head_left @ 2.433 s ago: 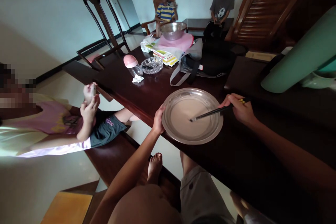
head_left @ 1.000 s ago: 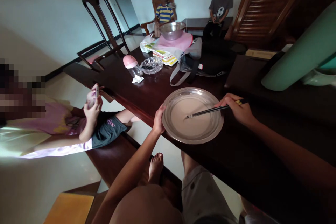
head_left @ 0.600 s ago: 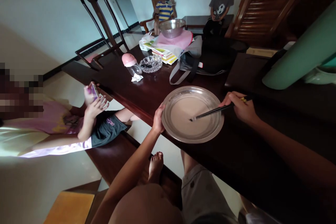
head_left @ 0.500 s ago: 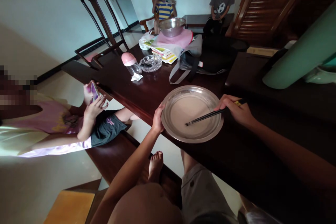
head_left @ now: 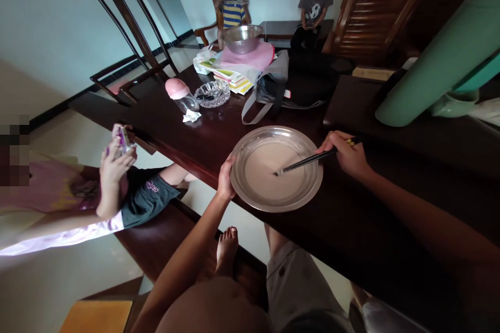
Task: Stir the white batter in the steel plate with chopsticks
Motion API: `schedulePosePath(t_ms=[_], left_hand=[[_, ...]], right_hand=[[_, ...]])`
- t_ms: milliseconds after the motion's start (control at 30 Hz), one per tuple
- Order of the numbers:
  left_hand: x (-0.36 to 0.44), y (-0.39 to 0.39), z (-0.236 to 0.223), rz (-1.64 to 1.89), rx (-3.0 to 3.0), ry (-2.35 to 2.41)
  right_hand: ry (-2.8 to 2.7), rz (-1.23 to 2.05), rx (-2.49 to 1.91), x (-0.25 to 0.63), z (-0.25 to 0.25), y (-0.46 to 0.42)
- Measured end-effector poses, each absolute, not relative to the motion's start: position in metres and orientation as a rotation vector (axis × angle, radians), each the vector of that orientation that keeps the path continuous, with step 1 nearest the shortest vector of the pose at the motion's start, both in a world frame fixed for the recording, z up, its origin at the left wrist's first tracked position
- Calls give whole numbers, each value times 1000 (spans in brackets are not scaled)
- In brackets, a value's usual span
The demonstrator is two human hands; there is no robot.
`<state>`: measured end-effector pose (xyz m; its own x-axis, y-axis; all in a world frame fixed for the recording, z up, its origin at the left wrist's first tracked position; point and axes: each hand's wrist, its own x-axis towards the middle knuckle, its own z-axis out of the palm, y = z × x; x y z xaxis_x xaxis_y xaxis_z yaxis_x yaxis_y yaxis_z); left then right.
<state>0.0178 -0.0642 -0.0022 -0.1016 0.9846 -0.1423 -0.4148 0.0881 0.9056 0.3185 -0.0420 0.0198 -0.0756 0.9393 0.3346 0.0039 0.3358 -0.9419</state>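
Observation:
A wide metal bowl (head_left: 250, 199) of pale beige liquid (head_left: 260, 179) sits at the near edge of the dark wooden table (head_left: 156, 132). My left hand (head_left: 226, 178) is closed on its left rim, thumb on top and the other fingers hidden beneath. In my right hand (head_left: 346, 152), at the bowl's right side, is a pair of black chopsticks (head_left: 302, 163) with gold marks near the upper end. They slant down to the left, their tips in the liquid near the middle of the bowl.
Behind the bowl lie a grey and black bag (head_left: 273, 80), a glass ashtray (head_left: 213, 94), a pink-capped bottle (head_left: 180, 94), crumpled tissue (head_left: 191, 116) and books under another metal bowl (head_left: 242, 40). A green cylinder (head_left: 425, 67) stands right. A person with a phone (head_left: 125, 139) sits left; two people sit behind.
The chopstick tips have shifted within the bowl, away from me towards its middle. My left hand keeps the rim. The view has turned slightly, and the seated person's phone is tilted differently.

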Motion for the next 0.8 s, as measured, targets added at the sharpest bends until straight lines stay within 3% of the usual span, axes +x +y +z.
schedulePosePath(t_ms=[600,800], left_hand=[[16,-63,-5,1393,746,1051],[16,-63,-6,1386,735,1050]], right_hand=[[-1478,875,-956,320,19,-42],[-1525,977,-910,321,17,-41]])
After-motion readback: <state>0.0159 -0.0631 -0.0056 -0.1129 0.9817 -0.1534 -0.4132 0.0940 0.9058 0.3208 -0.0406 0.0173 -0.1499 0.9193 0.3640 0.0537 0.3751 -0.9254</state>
